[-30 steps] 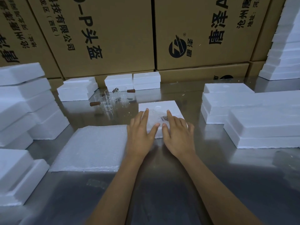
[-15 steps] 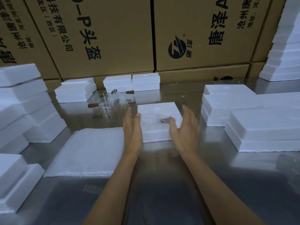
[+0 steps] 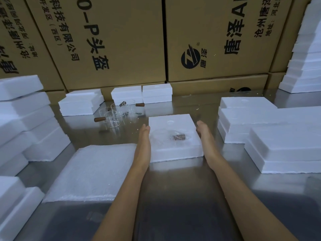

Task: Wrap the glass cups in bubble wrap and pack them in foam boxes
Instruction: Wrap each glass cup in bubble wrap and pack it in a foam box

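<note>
A wrapped glass cup, its brown handle showing dimly through the clear bubble wrap, lies in the hollow of an open foam box near the middle of the steel worktop. So one cup looks wrapped and seated, but the box has no lid on it yet, and that seems the step in hand. Flanking the box are the person's hands, edge-on with fingers straight and together: the left hand lies along the box's left wall, touching it or very nearly, and the right hand stands at the right wall in the same way; from this angle I cannot say for certain that either palm presses the foam. Neither hand grips anything. Just left of the box lies a flat stack of bubble wrap sheets, ready for more wrapping. Beyond it, toward the back, a cluster of bare glass cups with brown handles waits unwrapped, so a good part of the job remains. More foam pieces are piled to the right, others are stacked at the left and along the rear, and printed cardboard cartons wall off the back.
</note>
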